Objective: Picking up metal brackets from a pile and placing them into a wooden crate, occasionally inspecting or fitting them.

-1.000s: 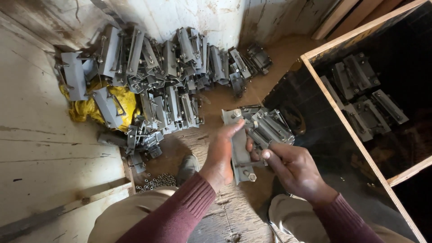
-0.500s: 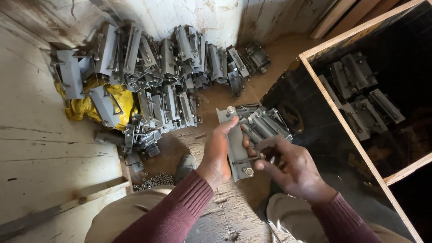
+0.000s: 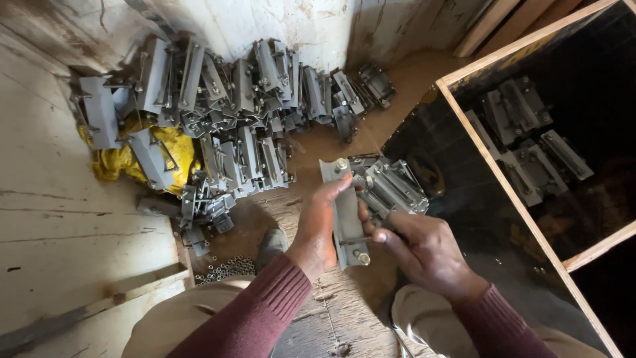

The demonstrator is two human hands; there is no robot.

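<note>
Rough wooden boards (image 3: 59, 232), pale with dust, form the floor of a corner closed by a chipped whitewashed wall (image 3: 318, 26). Above these boards, a grey metal bracket (image 3: 344, 212) with a bolt at each end is held upright in the middle of the view. It is gripped along its left edge by the left hand (image 3: 318, 225), fingers closed around it. The right hand (image 3: 424, 248) is closed on a thin rod-like tool (image 3: 358, 240), which is set against the bracket's lower part. Just behind the bracket lies a small cluster of similar brackets (image 3: 391, 185). To the right, a wood-framed crate (image 3: 503, 192) with dark walls holds several more brackets (image 3: 530, 146). To the left, a large heap of brackets (image 3: 218, 113) lies partly over a crumpled yellow bag (image 3: 165, 149). Small loose nuts (image 3: 225, 268) are scattered near the left knee.
</note>
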